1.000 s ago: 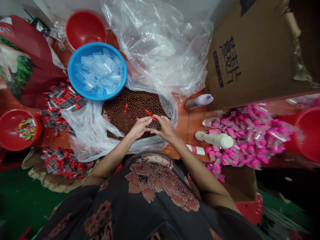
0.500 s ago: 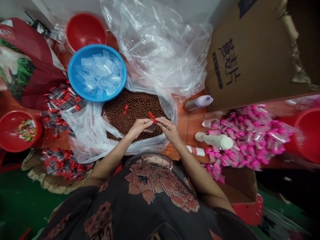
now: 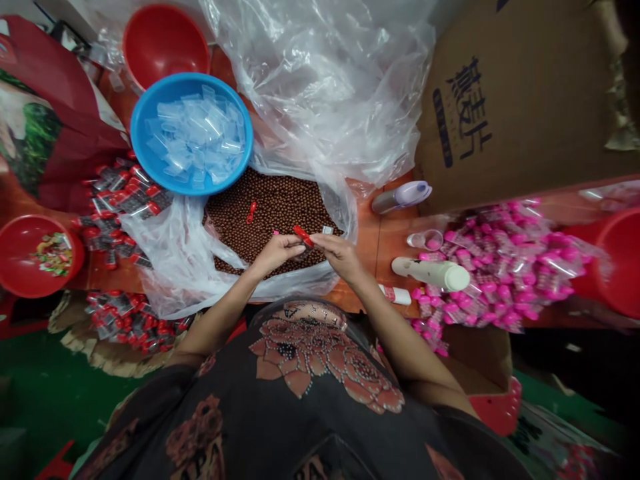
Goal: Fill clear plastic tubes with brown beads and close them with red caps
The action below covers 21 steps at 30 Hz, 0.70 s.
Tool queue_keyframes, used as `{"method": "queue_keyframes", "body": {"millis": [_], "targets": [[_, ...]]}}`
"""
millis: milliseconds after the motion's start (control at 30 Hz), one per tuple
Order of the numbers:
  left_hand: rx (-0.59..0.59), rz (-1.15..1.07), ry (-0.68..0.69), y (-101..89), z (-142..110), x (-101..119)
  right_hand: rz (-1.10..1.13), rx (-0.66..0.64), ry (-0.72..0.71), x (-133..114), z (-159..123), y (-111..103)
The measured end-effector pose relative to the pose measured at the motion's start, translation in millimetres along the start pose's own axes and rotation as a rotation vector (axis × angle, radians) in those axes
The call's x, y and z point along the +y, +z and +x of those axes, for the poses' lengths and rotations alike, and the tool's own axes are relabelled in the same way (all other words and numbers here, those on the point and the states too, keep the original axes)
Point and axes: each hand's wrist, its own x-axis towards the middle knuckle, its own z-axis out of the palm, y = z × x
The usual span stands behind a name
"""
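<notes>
My left hand (image 3: 280,253) is closed, fingertips pinching a small clear container that is mostly hidden. My right hand (image 3: 340,256) pinches a red plastic piece (image 3: 303,235), which lies slanted right at the left fingertips. Both hands are over a heap of small round brown beads or balls (image 3: 280,197) inside an opened clear plastic bag (image 3: 173,267). Another red plastic piece (image 3: 251,212), shaped like a small spoon, rests on the brown balls. A small whitish piece (image 3: 327,230) lies near the right hand.
A blue basin (image 3: 137,143) of clear plastic containers overlaps the bag, a red bowl (image 3: 165,43) behind it. Red-capped filled containers (image 3: 120,193) are piled left, pink-capped ones (image 3: 500,273) right. Bottles (image 3: 430,273) and a cardboard box (image 3: 530,113) stand on the right.
The red piece has turned and now lies against the fingertips of both hands, covering more of the container. The whole view has shifted slightly.
</notes>
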Motion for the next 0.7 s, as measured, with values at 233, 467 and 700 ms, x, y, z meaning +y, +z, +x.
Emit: {"method": "queue_keyframes", "body": {"millis": [233, 467, 700], "targets": [[0.073, 0.007, -0.036, 2.1, -4, -9, -0.134, -0.028, -0.013, -3, -8, 17], [0.224, -0.305, -0.083, 16.6, -6, -17, -0.274, -0.015, -0.062, -3, -9, 34], [0.178, -0.588, -0.255, 12.1, -9, -28, -0.261, -0.051, -0.048, -5, -11, 32]]}}
